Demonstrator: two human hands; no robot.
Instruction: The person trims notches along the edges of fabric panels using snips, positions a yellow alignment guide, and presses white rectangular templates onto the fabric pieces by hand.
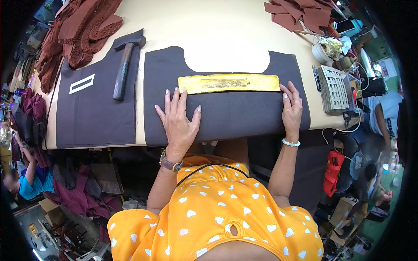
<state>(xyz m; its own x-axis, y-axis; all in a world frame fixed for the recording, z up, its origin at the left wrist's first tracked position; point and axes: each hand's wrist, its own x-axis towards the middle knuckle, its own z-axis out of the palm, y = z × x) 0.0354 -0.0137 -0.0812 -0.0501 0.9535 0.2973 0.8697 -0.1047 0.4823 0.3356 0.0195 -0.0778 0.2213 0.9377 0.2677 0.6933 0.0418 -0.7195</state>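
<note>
A long yellow flat strip (228, 83) with a dark worn patch lies across a dark fabric piece (230, 113) with a scooped upper edge. My left hand (180, 117) rests on the fabric with fingers spread, its fingertips by the strip's lower left corner. At the other end, my right hand (292, 106) has its fingers stretched out, with fingertips at the strip's right edge. Neither hand is wrapped around anything. Left of them, a hammer (124, 69) lies on a second dark fabric piece (96, 117), near a pale rectangular frame (82, 84).
Reddish-brown fabric (82, 32) is heaped at the back left, with brown scraps (305, 15) at the back right. A slatted pale basket (333, 89) and a white bowl (320, 52) stand along the right edge. A person in a blue top (31, 185) is at far left.
</note>
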